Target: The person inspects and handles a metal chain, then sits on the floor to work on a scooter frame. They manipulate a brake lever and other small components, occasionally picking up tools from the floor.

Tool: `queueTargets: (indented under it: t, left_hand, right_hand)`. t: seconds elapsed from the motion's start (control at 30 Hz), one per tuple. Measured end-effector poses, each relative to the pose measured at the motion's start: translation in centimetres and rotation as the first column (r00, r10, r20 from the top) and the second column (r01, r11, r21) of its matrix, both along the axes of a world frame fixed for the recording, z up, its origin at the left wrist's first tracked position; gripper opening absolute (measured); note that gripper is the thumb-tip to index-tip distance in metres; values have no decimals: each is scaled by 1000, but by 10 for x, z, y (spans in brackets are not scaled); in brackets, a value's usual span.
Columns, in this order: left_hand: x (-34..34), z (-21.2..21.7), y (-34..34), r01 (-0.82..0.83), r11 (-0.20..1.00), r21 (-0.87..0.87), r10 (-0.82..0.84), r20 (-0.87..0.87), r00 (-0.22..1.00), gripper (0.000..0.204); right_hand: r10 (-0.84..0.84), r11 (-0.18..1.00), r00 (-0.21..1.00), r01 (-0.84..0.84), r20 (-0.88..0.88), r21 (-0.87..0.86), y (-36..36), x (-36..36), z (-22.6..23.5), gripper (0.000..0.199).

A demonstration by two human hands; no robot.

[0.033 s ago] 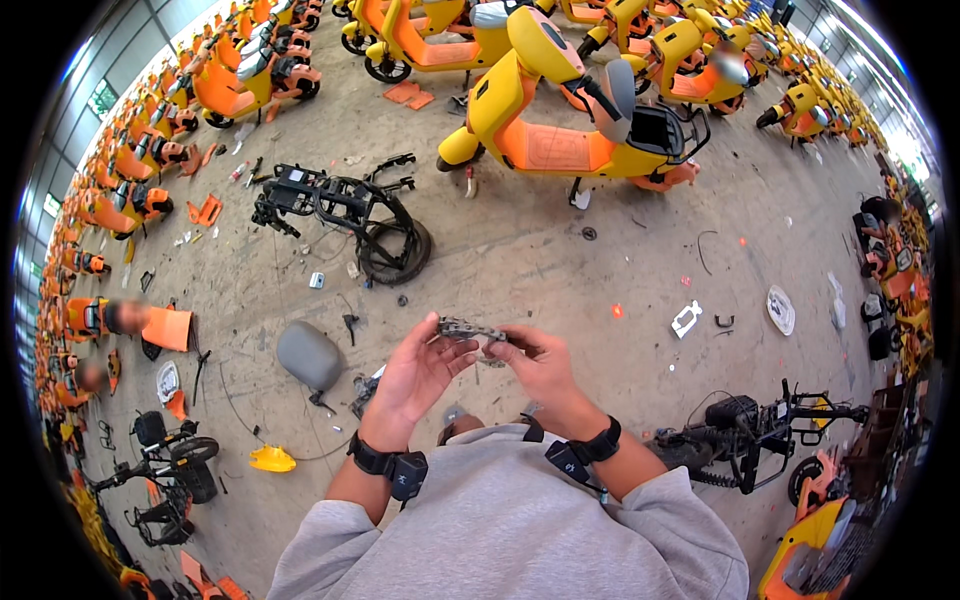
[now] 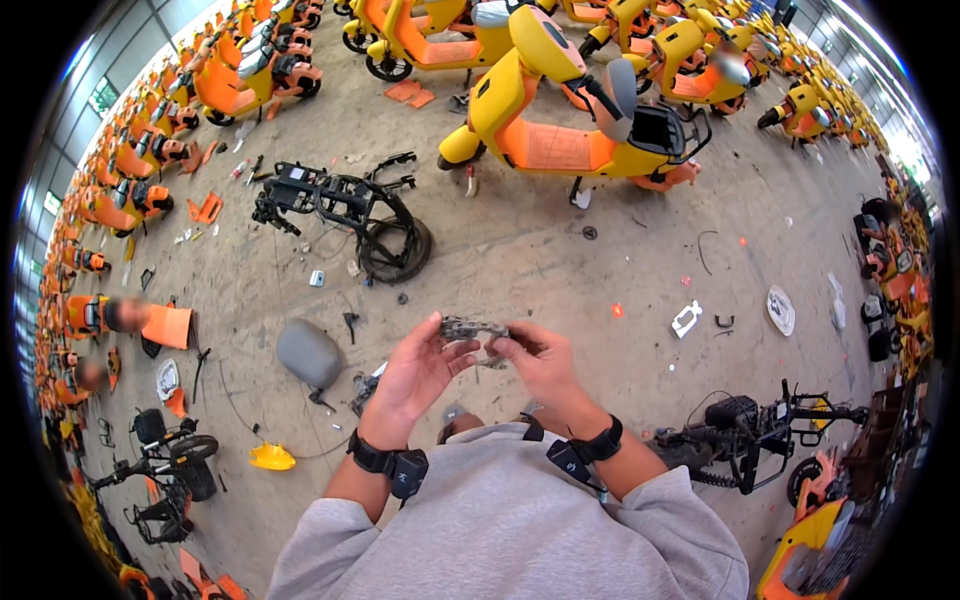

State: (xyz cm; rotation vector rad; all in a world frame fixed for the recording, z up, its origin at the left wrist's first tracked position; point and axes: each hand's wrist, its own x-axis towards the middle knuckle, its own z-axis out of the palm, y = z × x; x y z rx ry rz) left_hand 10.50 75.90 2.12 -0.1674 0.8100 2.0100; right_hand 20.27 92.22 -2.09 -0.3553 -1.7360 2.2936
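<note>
Both hands are in front of my chest, with a dark grey, curved, ring-like part [image 2: 470, 328] held between them. Its surface looks perforated or patterned and is slightly blurred, so I cannot tell its exact kind. My left hand [image 2: 421, 372] cups its left end, palm turned up and fingers curled beneath. At the other end, my right hand [image 2: 541, 362] pinches it between thumb and fingers. Part of its lower edge is hidden behind the fingers.
A grey scooter seat [image 2: 309, 354] and yellow cover piece [image 2: 271, 457] lie left. Stripped black frames lie ahead [image 2: 345, 205] and right [image 2: 750, 430]. A yellow-orange scooter [image 2: 560, 140] stands ahead. Other people are at the left and right edges.
The held part has tilted slightly between my hands and looks more blurred. My right hand has shifted very slightly to the right.
</note>
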Motion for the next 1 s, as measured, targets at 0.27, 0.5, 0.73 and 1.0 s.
queueTargets:
  t: [0.27,0.5,0.73,1.0]
  left_hand:
    - [12,-11,0,-137,919,-370,-169,-683,711,31]
    - [3,-23,-25,-203,954,-220,36,-589,807,30]
    - [4,-31,-52,-393,909,-140,258,-551,794,30]
    - [-4,-35,-105,-586,810,7,471,-602,644,27]
  right_hand:
    - [-2,999,999,4,48,-34,1,-11,35,25]
    - [40,975,998,-50,48,217,-18,-23,53,26]
    - [210,970,978,-210,18,124,-50,-40,48,33]
    - [303,950,951,-298,-51,95,-99,-65,32,33]
